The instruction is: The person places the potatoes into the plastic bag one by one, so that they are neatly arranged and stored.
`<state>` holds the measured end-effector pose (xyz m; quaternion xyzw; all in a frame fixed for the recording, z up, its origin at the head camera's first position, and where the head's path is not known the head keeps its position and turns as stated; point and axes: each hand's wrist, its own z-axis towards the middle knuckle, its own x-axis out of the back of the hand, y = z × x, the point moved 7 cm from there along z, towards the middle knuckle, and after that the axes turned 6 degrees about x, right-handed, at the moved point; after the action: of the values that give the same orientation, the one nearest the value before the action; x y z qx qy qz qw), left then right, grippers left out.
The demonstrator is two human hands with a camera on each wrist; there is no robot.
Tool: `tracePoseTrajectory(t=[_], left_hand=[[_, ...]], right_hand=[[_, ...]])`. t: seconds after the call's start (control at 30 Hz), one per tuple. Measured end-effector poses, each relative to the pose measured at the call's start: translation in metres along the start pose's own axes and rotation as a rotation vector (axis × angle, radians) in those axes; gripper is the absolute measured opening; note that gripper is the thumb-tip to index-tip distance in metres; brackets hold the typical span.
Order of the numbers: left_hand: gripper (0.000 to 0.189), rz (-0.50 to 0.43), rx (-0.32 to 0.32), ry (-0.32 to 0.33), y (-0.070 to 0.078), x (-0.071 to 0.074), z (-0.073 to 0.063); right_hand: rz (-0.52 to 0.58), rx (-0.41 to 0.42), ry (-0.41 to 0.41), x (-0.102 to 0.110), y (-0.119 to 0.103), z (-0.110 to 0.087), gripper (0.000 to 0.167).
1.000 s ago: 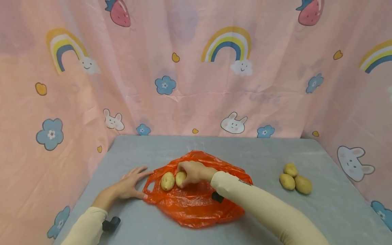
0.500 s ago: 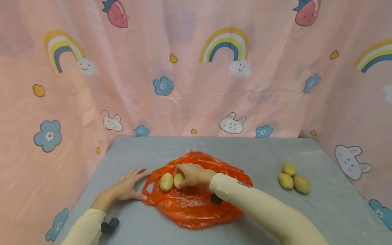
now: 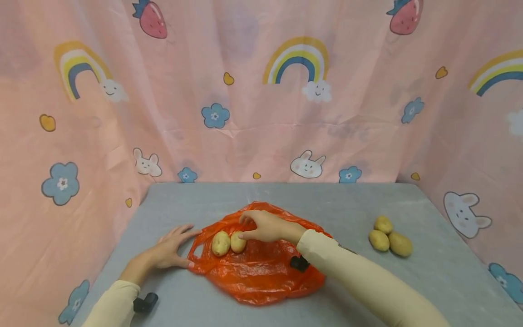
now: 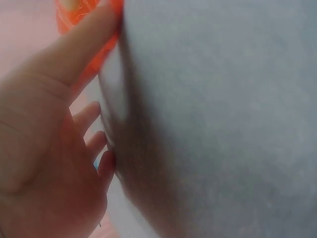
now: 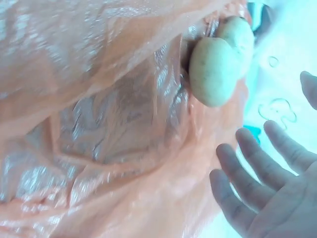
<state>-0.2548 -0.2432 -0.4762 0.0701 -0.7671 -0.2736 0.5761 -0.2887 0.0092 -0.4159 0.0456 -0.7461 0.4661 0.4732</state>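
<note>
A red plastic bag (image 3: 261, 277) lies flattened on the grey table, its handle end toward the left. Two potatoes sit side by side on it near that end: a left potato (image 3: 220, 244) and a right potato (image 3: 238, 243). My right hand (image 3: 267, 226) hovers just right of them, fingers spread and holding nothing; the right wrist view shows a gap between its fingers and the potatoes (image 5: 213, 72). My left hand (image 3: 167, 249) rests on the table, its thumb and forefinger tips touching the bag's left edge. In the left wrist view the thumb (image 4: 84, 42) lies over the bag's corner.
Three more potatoes (image 3: 390, 238) are grouped at the right side of the table (image 3: 347, 213). A pink patterned curtain (image 3: 253, 136) hangs behind and along both sides of the table. Black wrist cameras sit on both sleeves.
My right hand has let go of the right potato and drawn back to the right, its fingers opening. The left hand stays at the bag's edge.
</note>
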Motion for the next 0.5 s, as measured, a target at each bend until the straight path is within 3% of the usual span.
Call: tracePoseTrajectory(t=[0.5], left_hand=[[0.090, -0.006, 0.028, -0.013, -0.002, 0.000, 0.000]], right_hand=[[0.082, 0.029, 0.127, 0.026, 0.022, -0.048, 0.045]])
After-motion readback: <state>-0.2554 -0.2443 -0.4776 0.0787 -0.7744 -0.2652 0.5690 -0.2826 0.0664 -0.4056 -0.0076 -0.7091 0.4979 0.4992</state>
